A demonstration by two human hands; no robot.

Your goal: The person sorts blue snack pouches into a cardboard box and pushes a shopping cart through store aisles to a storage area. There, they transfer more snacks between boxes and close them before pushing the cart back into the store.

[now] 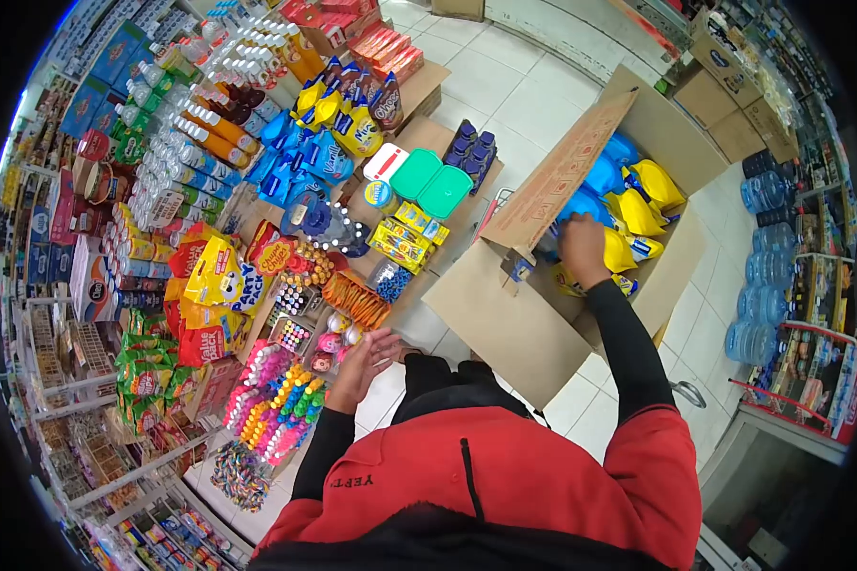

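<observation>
My right hand [584,249] reaches into an open cardboard box [514,319], at the blue bags [607,176] and yellow bags [638,211] inside it. Its fingertips are partly hidden against a blue bag, so whether they grip it is unclear. My left hand [364,366] hovers at the edge of the display, palm turned inward, fingers apart and holding nothing. Close to it are orange packets [355,300] in a row and small pink round-topped items [326,350]. Similar blue bags [326,157] and yellow bags [357,128] stand farther back on the display.
Raised box flaps [557,171] flank the opening. Green-lidded containers [431,181], bottles [221,138] and candy bags [221,276] crowd the display at left. Large water bottles [760,295] line the right side, below stacked cartons [724,95]. White floor tiles [505,71] show between.
</observation>
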